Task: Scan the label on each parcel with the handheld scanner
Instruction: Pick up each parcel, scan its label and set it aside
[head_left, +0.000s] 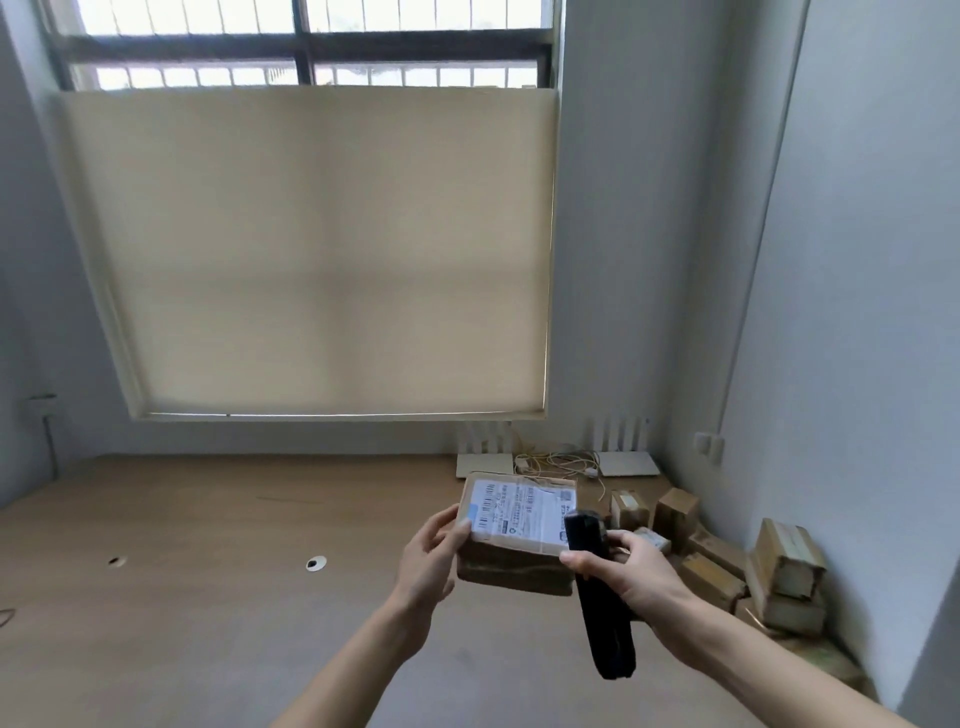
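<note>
A brown cardboard parcel (514, 564) is held up above the wooden table, its white shipping label (519, 512) facing me. My left hand (428, 553) grips the parcel's left edge, thumb on the label corner. My right hand (626, 569) grips a black handheld scanner (600, 587), whose head sits at the label's right edge and whose handle points down toward me. Several more brown parcels (711, 551) lie in a loose pile at the table's right side against the wall.
The wooden table (208, 571) has two small cable holes (316, 563) at the left. Two white routers (626, 462) and tangled cables sit at the back by the wall. A cream roller blind covers the window ahead. Walls close in on the right.
</note>
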